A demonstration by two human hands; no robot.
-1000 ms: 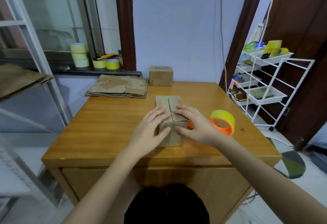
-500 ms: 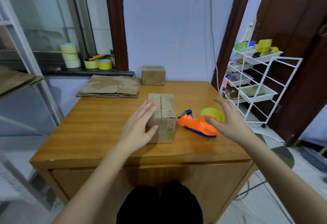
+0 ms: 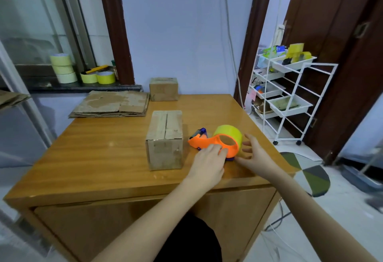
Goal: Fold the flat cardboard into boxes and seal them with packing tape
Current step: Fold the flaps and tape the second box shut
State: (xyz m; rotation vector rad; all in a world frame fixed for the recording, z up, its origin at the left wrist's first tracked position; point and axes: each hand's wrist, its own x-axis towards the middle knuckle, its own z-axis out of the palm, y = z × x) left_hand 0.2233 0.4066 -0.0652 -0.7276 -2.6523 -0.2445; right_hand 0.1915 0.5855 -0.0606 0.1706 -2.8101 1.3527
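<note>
Left hand (image 3: 207,163) reaches across body, palm down, fingers straight, tips touching orange plastic tape dispenser with yellow-green tape roll (image 3: 220,140), nothing gripped. Right hand (image 3: 256,154) just right of dispenser, fingers spread and relaxed, holding nothing; contact unclear. Dispenser lies on wooden desk (image 3: 93,158), just right of folded brown cardboard box (image 3: 165,139), flaps closed. Stack of flat brown cardboard (image 3: 112,104) at desk's far left.

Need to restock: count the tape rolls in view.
6: three stacked on the windowsill, two beside them, one in the tape dispenser on the table. The cart may hide more.
</note>
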